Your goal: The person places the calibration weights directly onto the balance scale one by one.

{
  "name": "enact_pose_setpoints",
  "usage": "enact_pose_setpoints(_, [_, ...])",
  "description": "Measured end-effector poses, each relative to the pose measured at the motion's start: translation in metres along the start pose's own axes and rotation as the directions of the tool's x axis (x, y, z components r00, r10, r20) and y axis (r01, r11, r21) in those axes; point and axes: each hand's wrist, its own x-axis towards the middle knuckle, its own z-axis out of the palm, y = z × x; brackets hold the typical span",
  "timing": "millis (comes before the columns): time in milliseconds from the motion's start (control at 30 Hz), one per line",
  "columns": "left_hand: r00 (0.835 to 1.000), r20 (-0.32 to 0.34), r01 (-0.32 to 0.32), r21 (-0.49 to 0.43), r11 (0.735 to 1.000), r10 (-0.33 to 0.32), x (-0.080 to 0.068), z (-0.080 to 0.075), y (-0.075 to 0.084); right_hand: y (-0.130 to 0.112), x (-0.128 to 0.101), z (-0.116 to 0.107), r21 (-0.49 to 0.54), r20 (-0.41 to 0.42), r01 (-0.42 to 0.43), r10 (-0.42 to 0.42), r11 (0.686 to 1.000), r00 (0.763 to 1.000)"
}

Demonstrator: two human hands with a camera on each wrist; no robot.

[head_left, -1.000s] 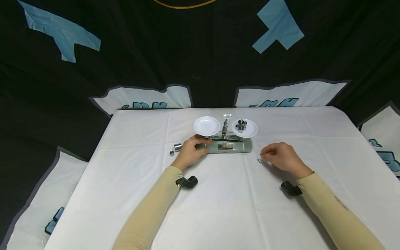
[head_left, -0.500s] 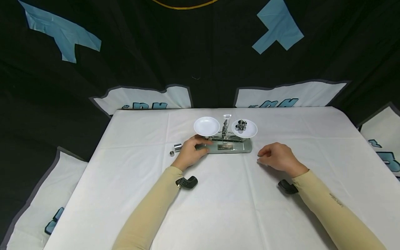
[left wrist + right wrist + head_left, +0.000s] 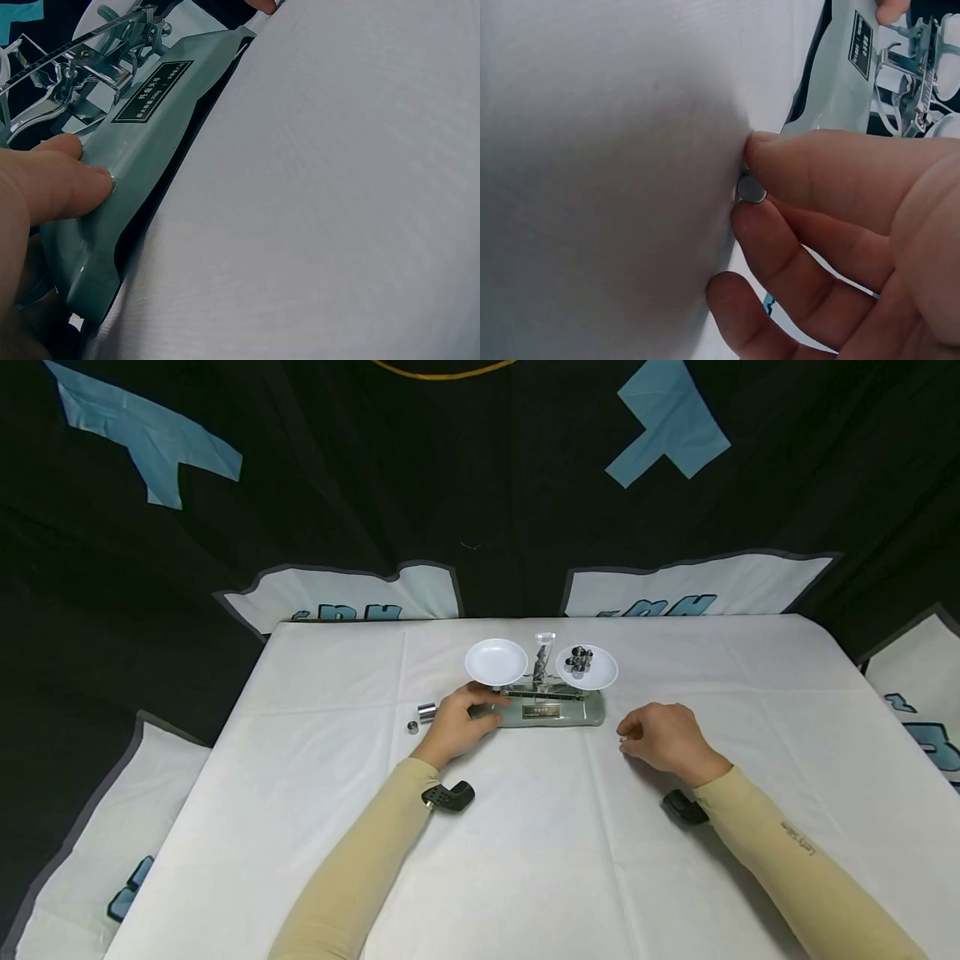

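Observation:
A balance scale with a grey-green base (image 3: 573, 712) and two white pans stands on the white-covered table. My left hand (image 3: 455, 724) grips the left end of the base, thumb on its front face, as the left wrist view shows. In the right pan (image 3: 606, 678) stand several shiny metal weights (image 3: 578, 661); the left pan (image 3: 496, 662) has nothing on it. To the right of the scale, my right hand (image 3: 666, 739) is low over the cloth. Its thumb and finger pinch a small metal weight (image 3: 751, 189), whose round end shows between the fingertips.
Left of my left hand, a larger cylindrical weight (image 3: 427, 713) lies beside a small weight (image 3: 412, 727) on the tablecloth (image 3: 525, 852). A dark curtain (image 3: 510, 485) with blue and white patches hangs behind the table's back edge.
My right hand has moved slightly left over the small weight on the cloth and now pinches it. The left hand stays on the scale's base.

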Motion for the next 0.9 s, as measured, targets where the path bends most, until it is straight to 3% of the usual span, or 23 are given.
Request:
enact_pose_setpoints(467, [1.000,-0.002,-0.006,0.007,1.000,0.006,0.0006,0.0001,-0.0012,0.0007,0.0001,-0.0004,-0.018,-0.001,0.021,-0.021,1.000,1.000])
enact_pose_setpoints(667, [1.000,-0.007,-0.011,0.007,1.000,0.011,0.0005,-0.0003,-0.0006,-0.0024,0.0025,-0.0028,-0.036,0.040,0.013,-0.012,0.999,0.999])
enact_pose_setpoints(900, [1.000,-0.002,-0.007,0.008,1.000,0.007,0.0009,0.0004,-0.0009,-0.0008,0.0015,-0.0039,0.051,0.119,-0.031,0.024,0.998,0.993])
